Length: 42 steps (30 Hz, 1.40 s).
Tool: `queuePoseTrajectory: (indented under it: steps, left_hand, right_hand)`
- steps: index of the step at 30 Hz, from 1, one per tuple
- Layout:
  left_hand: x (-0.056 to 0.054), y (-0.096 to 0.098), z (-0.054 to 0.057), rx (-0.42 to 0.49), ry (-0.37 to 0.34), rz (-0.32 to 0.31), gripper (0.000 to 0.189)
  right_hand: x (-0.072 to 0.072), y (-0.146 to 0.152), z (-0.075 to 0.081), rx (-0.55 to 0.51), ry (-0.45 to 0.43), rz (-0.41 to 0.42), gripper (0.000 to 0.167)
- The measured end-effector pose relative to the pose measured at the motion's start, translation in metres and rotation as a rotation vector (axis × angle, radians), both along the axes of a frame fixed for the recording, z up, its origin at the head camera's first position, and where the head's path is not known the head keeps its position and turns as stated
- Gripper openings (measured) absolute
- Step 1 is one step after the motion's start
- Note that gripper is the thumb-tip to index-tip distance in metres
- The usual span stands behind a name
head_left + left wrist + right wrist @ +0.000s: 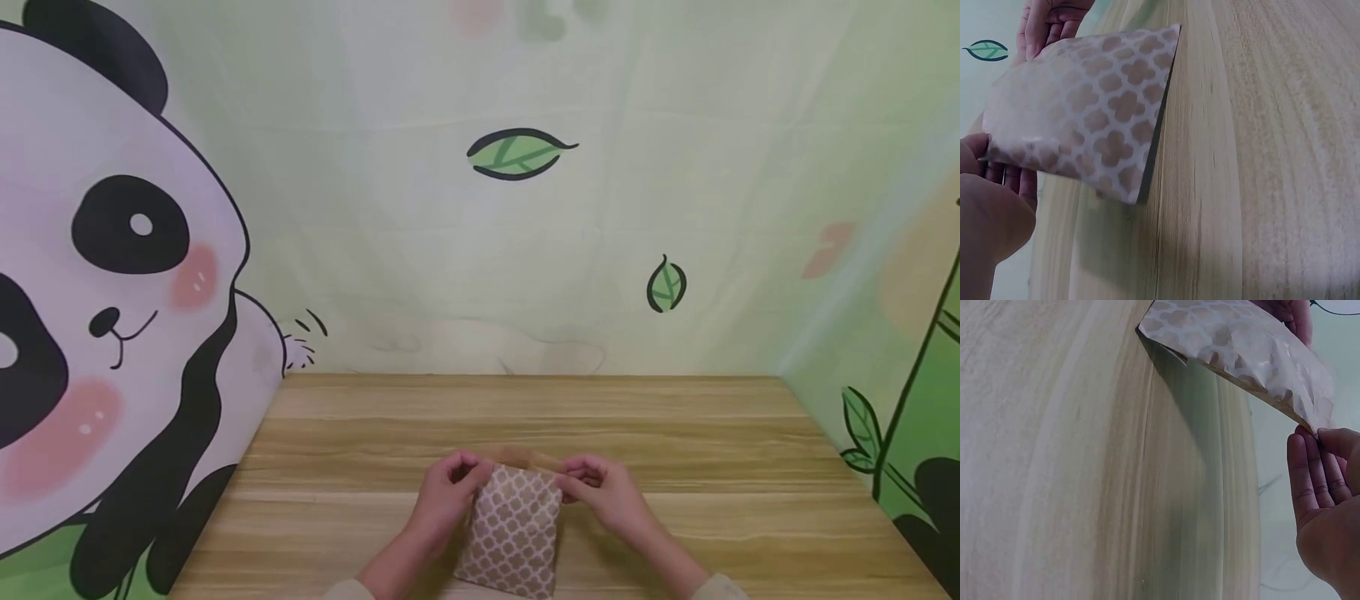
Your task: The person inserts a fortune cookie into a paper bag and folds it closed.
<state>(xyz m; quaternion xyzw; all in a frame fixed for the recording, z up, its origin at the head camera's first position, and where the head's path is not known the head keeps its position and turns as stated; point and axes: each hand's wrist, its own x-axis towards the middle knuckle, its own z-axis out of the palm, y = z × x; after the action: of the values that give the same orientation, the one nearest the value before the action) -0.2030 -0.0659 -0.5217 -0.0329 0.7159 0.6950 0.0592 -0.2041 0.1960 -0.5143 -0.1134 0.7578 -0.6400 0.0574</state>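
A brown paper bag (513, 529) with a white lattice pattern hangs tilted over the table, its top edge away from me. My left hand (450, 498) pinches its upper left corner between thumb and fingers. At the upper right corner my right hand (609, 498) pinches the paper in the same way. Plain brown paper shows beyond the patterned top edge. In the left wrist view the bag (1116, 109) looks flat with a slight bulge, and its lower edge stands off the wood. The right wrist view shows its side fold (1254, 390). Whatever is inside is hidden.
The wooden table (337, 433) stretches under both hands to a backdrop cloth (405, 208) at its far edge. A large printed panda (150, 333) covers the cloth on the left, with printed leaves (517, 155) in the middle.
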Motion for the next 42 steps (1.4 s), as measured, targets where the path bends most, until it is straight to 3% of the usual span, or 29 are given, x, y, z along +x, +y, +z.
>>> queuePoseTrajectory:
  steps: [6,9,18,24,33,42]
  left_hand:
    - [-0.002,-0.003,-0.002,-0.111,0.085,-0.042,0.017]
    - [-0.002,-0.002,-0.001,-0.135,0.085,-0.041,0.017]
    - [-0.002,0.0,0.0,-0.09,0.025,-0.026,0.023]
    - [-0.001,-0.002,-0.002,-0.103,0.055,-0.069,0.028]
    - [-0.002,-0.008,-0.001,-0.131,0.077,-0.085,0.022]
    - [-0.002,-0.012,-0.011,-0.119,0.085,-0.13,0.019]
  right_hand:
    - [-0.003,0.001,-0.001,0.019,-0.009,-0.012,0.025]
    - [-0.002,0.0,0.0,0.028,-0.005,-0.005,0.024]
    - [0.002,-0.005,-0.003,0.028,0.071,0.009,0.02]
    - [0.003,-0.006,-0.001,0.025,0.072,-0.012,0.019]
    - [-0.001,-0.002,-0.003,0.054,0.028,-0.041,0.018]
    - [-0.003,0.003,-0.01,0.074,0.022,-0.03,0.016]
